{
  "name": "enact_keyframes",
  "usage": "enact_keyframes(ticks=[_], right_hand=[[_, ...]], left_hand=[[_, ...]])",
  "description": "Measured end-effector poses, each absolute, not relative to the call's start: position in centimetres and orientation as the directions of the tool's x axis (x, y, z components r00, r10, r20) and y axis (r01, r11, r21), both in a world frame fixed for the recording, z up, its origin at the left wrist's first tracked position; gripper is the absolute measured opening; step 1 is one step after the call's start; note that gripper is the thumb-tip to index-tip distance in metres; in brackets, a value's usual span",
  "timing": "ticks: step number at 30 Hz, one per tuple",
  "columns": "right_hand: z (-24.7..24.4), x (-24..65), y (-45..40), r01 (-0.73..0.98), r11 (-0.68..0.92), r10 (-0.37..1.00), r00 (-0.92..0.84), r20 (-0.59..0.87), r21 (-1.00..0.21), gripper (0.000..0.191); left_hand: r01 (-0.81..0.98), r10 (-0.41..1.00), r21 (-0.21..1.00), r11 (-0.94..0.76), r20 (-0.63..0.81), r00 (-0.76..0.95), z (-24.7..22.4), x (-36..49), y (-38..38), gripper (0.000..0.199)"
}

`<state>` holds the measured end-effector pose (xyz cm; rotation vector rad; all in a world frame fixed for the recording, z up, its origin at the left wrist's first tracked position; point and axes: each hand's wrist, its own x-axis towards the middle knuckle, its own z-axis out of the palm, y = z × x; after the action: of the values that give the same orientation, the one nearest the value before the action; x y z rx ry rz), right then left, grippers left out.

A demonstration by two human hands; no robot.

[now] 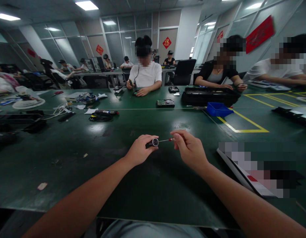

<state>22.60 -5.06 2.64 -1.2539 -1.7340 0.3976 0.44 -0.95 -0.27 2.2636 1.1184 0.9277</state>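
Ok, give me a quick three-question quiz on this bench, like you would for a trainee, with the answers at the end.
1. Which one grips the slim tool with the red part?
a) left hand
b) right hand
c) neither hand

2. True or false: the slim tool's shaft points toward the round end of the small dark cylinder in the other hand.

3. Fill in the blank: the tape lines beside the blue tray are ____.

Key: 1 b; 2 true; 3 yellow.
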Motion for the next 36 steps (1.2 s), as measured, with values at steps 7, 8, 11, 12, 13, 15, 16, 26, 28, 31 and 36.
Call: enact_keyframes(ticks=[7, 8, 11, 12, 13, 15, 16, 26, 28, 31, 36], right_hand=[[2.38, 22.50, -5.06, 0.520, 0.435, 0.884, -0.090, 0.460, -0.735, 0.031], [2.42, 22.48, -5.07, 0.534, 0.425, 0.887, -0.085, 0.454, -0.731, 0.032], [2.51, 22.50, -5.11, 0.545, 0.417, 0.890, -0.080, 0.449, -0.728, 0.030], [2.53, 22.53, -5.13, 0.541, 0.418, 0.890, -0.082, 0.448, -0.730, 0.030], [2.54, 22.56, -5.16, 0.535, 0.419, 0.891, -0.085, 0.447, -0.733, 0.030], [2.58, 22.59, -5.22, 0.532, 0.421, 0.890, -0.088, 0.447, -0.734, 0.030], [2.61, 22.57, -5.24, 0.536, 0.421, 0.890, -0.086, 0.448, -0.732, 0.030], [2.75, 22.29, -5.39, 0.544, 0.397, 0.892, -0.040, 0.450, -0.739, 0.033], [2.80, 22.26, -5.39, 0.550, 0.379, 0.899, -0.028, 0.437, -0.744, 0.033], [2.71, 22.21, -5.29, 0.557, 0.363, 0.904, -0.015, 0.427, -0.747, 0.033], [2.36, 22.27, -5.12, 0.533, 0.377, 0.891, 0.015, 0.454, -0.757, 0.034]], left_hand=[[0.516, 0.814, 0.636, -0.574, 0.374, 0.445, -0.17, 0.56, -0.93, 0.040], [0.514, 0.813, 0.637, -0.575, 0.373, 0.447, -0.16, 0.57, -0.92, 0.040], [0.514, 0.816, 0.639, -0.572, 0.374, 0.441, -0.12, 0.59, -0.93, 0.041], [0.516, 0.817, 0.640, -0.570, 0.373, 0.440, -0.11, 0.58, -0.92, 0.041], [0.516, 0.818, 0.640, -0.569, 0.371, 0.441, -0.10, 0.57, -0.92, 0.040], [0.513, 0.817, 0.642, -0.570, 0.371, 0.443, -0.09, 0.56, -0.90, 0.040], [0.512, 0.815, 0.642, -0.571, 0.371, 0.445, -0.09, 0.56, -0.88, 0.039], [0.522, 0.825, 0.645, -0.558, 0.365, 0.431, 0.04, 0.58, -1.01, 0.039], [0.520, 0.826, 0.648, -0.557, 0.362, 0.432, 0.07, 0.58, -1.05, 0.039], [0.518, 0.828, 0.654, -0.552, 0.352, 0.437, 0.06, 0.59, -1.06, 0.039], [0.510, 0.829, 0.661, -0.550, 0.360, 0.428, 0.05, 0.66, -0.94, 0.039]])
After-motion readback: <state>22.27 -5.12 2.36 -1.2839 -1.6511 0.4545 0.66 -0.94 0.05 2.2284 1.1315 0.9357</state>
